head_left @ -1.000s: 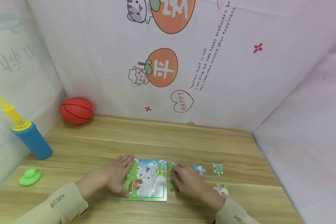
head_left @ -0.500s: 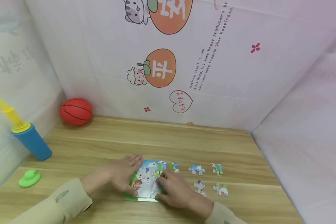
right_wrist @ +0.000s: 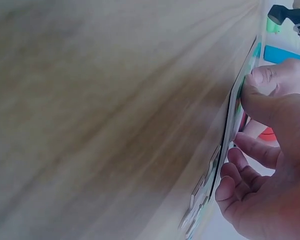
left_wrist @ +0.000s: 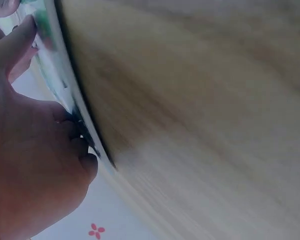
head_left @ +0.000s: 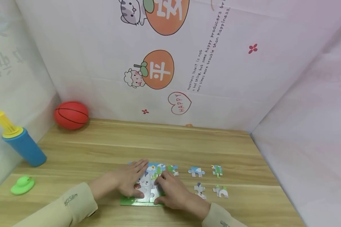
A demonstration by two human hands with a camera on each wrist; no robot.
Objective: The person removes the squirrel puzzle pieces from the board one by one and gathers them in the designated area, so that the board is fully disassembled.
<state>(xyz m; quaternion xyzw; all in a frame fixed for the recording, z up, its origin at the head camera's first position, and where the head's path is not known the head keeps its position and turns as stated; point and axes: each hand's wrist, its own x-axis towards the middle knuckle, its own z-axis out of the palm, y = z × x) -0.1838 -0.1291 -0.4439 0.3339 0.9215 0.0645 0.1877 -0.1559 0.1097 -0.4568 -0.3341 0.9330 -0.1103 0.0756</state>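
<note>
Covers much of the puzzle (head_left: 148,188) with left hand (head_left: 130,179), laid fairly straight-fingered, and right hand (head_left: 171,190), bent-fingered; cannot tell whether pinching anything hidden underneath.

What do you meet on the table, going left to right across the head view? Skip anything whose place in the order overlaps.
Blue-and-yellow pump, red ball, left hand, right hand, near-row left puzzle piece, near-row right puzzle piece.
</note>
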